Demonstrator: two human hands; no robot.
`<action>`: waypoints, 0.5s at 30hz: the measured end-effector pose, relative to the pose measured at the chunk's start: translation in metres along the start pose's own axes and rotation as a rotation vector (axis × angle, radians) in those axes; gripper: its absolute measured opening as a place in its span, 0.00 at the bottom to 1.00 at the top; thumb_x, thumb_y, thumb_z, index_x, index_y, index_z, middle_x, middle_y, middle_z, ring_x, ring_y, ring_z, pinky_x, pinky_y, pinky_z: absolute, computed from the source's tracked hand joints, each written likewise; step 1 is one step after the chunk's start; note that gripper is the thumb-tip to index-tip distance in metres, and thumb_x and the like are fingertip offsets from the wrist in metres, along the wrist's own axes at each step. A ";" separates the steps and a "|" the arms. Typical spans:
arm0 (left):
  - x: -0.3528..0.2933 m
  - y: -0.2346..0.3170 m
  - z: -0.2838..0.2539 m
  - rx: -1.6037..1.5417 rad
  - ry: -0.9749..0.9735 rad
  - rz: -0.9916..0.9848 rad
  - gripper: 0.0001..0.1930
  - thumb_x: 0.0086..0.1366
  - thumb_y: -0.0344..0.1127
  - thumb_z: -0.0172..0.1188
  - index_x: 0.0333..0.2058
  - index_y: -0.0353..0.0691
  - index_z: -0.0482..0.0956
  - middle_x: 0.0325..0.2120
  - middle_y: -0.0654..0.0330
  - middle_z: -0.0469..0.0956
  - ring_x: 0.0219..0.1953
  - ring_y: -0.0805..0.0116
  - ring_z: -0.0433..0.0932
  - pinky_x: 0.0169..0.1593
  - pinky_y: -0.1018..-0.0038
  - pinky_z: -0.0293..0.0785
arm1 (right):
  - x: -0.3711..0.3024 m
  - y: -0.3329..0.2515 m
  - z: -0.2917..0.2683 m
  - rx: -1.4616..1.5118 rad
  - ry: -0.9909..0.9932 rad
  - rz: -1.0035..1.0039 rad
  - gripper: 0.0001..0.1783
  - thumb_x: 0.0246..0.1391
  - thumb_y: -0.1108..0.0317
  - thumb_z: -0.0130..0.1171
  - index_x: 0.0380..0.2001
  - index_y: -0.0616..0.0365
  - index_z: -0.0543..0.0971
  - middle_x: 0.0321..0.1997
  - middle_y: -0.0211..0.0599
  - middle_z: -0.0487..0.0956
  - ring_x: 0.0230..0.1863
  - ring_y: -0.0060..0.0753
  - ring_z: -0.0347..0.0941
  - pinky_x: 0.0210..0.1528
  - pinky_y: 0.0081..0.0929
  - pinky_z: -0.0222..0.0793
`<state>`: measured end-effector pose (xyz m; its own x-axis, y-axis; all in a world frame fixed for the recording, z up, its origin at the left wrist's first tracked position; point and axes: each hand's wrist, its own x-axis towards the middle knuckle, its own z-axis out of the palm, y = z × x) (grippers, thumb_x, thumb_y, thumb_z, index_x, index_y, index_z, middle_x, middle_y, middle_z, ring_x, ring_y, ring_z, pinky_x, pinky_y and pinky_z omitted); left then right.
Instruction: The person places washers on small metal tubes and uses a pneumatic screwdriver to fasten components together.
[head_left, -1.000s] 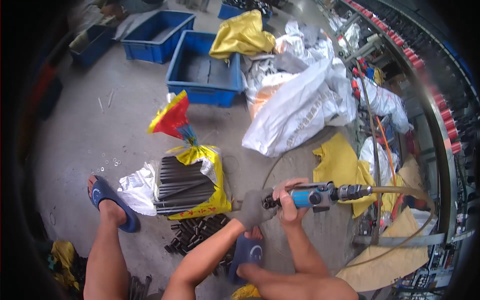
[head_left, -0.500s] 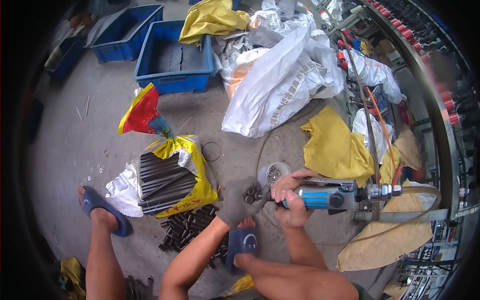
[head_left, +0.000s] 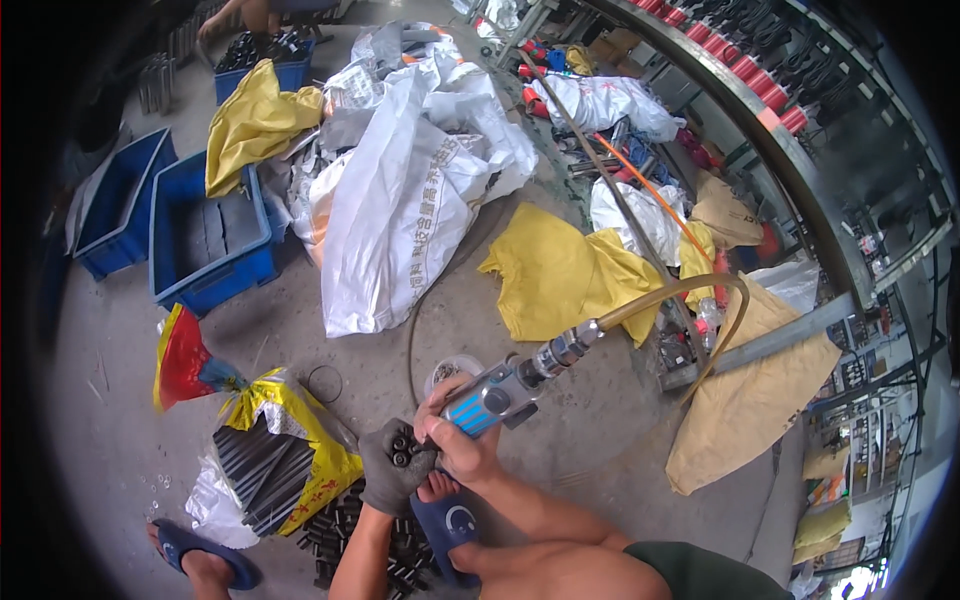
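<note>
My left hand (head_left: 392, 465), in a dark grey glove, is closed around a bundle of short dark metal tubes (head_left: 403, 448) with their open ends up. My right hand (head_left: 462, 448) is bare and grips a blue-and-silver air tool (head_left: 492, 397), its tip pressed at the tubes. A tan hose (head_left: 668, 295) runs from the tool's back end up and right. A pile of the same dark tubes (head_left: 350, 535) lies on the concrete by my sandalled foot (head_left: 445, 520).
A yellow sack (head_left: 270, 460) full of dark rods lies open at my left. Two blue crates (head_left: 205, 240) stand further back. White and yellow bags (head_left: 420, 190) cover the floor ahead. A metal rack (head_left: 790, 140) curves along the right. Another person (head_left: 262, 12) crouches at the far top.
The view has swung so the crates and bags sit further left and up. My hands have come closer together, with the tool now angled down onto the tubes.
</note>
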<state>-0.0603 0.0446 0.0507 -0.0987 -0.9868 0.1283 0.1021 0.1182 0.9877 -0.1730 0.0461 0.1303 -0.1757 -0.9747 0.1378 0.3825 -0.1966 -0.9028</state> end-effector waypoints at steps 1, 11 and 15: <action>-0.001 0.000 -0.002 0.015 0.005 -0.013 0.17 0.51 0.39 0.76 0.23 0.34 0.76 0.14 0.59 0.73 0.18 0.76 0.67 0.23 0.71 0.66 | 0.000 0.002 0.003 0.016 0.010 -0.008 0.17 0.56 0.76 0.60 0.49 0.61 0.72 0.35 0.32 0.76 0.34 0.22 0.74 0.39 0.24 0.73; 0.016 0.013 -0.009 0.188 -0.118 0.026 0.14 0.54 0.38 0.75 0.27 0.37 0.78 0.15 0.57 0.74 0.18 0.74 0.71 0.24 0.70 0.69 | 0.013 -0.036 0.025 -0.113 0.009 -0.162 0.23 0.50 0.72 0.55 0.49 0.69 0.67 0.24 0.35 0.73 0.23 0.29 0.70 0.32 0.32 0.72; 0.013 0.004 -0.004 0.187 -0.114 0.059 0.16 0.53 0.41 0.74 0.27 0.36 0.78 0.16 0.53 0.76 0.18 0.70 0.73 0.25 0.68 0.70 | 0.007 -0.023 0.023 -0.078 -0.046 -0.165 0.15 0.50 0.76 0.59 0.43 0.67 0.76 0.30 0.36 0.78 0.29 0.26 0.74 0.39 0.28 0.73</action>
<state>-0.0576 0.0317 0.0556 -0.2099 -0.9600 0.1851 -0.0735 0.2043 0.9761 -0.1620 0.0415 0.1610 -0.1876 -0.9343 0.3033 0.2804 -0.3468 -0.8950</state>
